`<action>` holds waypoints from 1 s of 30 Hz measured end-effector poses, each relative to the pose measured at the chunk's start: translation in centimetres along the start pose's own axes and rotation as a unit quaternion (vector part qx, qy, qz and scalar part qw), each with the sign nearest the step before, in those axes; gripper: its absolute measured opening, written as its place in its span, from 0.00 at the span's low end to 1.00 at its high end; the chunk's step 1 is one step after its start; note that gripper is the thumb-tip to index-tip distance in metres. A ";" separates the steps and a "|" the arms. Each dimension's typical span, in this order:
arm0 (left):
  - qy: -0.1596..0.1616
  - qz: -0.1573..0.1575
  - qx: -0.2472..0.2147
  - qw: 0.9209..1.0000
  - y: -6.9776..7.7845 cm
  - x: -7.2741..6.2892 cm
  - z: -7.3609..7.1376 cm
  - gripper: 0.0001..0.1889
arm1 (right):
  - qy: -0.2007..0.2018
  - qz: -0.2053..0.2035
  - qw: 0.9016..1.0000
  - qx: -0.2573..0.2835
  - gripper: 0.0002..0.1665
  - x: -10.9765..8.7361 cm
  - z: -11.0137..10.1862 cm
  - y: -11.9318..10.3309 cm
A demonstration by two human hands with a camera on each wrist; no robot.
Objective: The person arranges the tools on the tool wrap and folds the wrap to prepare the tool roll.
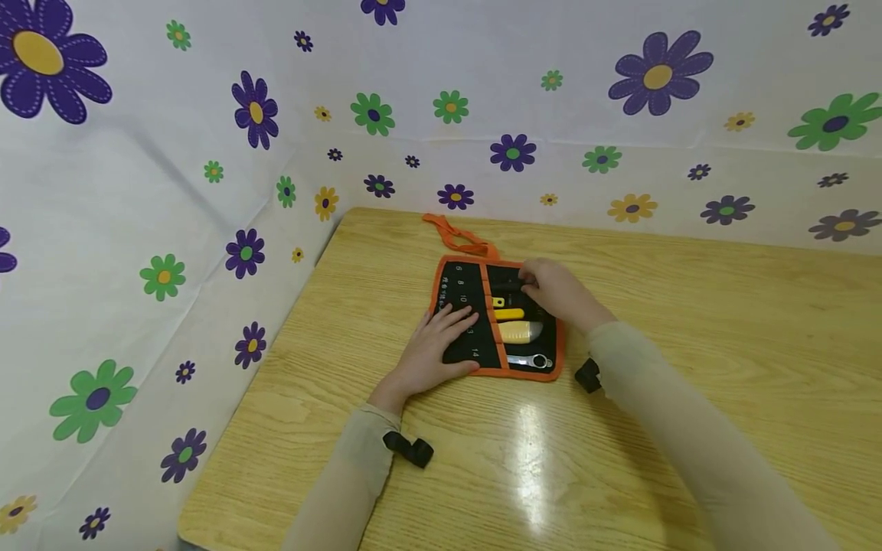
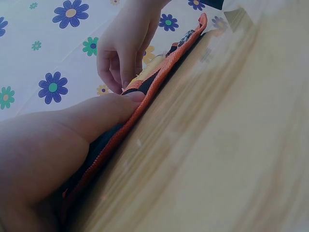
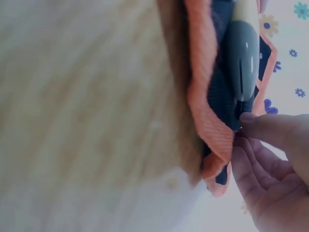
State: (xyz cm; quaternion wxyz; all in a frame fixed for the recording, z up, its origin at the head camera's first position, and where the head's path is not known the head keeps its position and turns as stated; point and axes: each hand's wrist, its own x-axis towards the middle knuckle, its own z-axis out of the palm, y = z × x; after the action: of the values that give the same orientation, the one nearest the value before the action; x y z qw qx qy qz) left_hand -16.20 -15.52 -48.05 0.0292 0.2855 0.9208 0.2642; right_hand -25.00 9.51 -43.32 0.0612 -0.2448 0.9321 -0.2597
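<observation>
A black fabric tool roll (image 1: 488,353) with orange edging and numbered pockets lies spread on the table. My left hand (image 1: 430,352) rests flat on its pocket side, fingers spread; in the left wrist view the thumb (image 2: 113,107) lies along the orange edge. At the far right of the roll, my right hand (image 1: 556,292) pinches a slim dark tool (image 1: 508,288) between thumb and fingertips; its kind is unclear against the black cloth. Below it, the pockets hold a yellow-handled tool (image 1: 508,314), a cream handle with a grey end (image 1: 520,331) and a ratchet ring wrench (image 1: 530,360).
An orange tie strap (image 1: 458,236) trails from the roll's far edge. The wooden table (image 1: 654,306) extends to the right and towards me. White flower-patterned cloth (image 1: 441,69) stands behind the table and along its left side.
</observation>
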 end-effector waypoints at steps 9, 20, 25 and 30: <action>-0.006 -0.002 0.001 1.000 0.1 -0.1 0.0 0.40 | 0.031 -0.008 0.999 0.019 0.06 0.0 0.7 0.0; -0.003 0.005 -0.004 1.000 0.0 0.0 0.1 0.40 | 0.033 -0.022 0.999 0.025 0.09 0.4 1.3 -1.0; -0.001 0.006 -0.003 1.000 -0.1 0.1 0.1 0.40 | 0.019 -0.021 0.999 0.028 0.11 0.5 1.3 -1.2; 0.000 0.005 -0.006 1.000 -0.1 0.0 -0.1 0.40 | 0.004 -0.025 0.999 0.035 0.12 0.6 1.4 -1.5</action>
State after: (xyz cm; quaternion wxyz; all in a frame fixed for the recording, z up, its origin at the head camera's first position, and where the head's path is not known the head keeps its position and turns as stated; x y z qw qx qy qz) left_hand -16.27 -15.61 -48.03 0.0299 0.2899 0.9178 0.2696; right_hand -24.57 7.49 -43.73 0.0596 -0.2647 0.9165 -0.2941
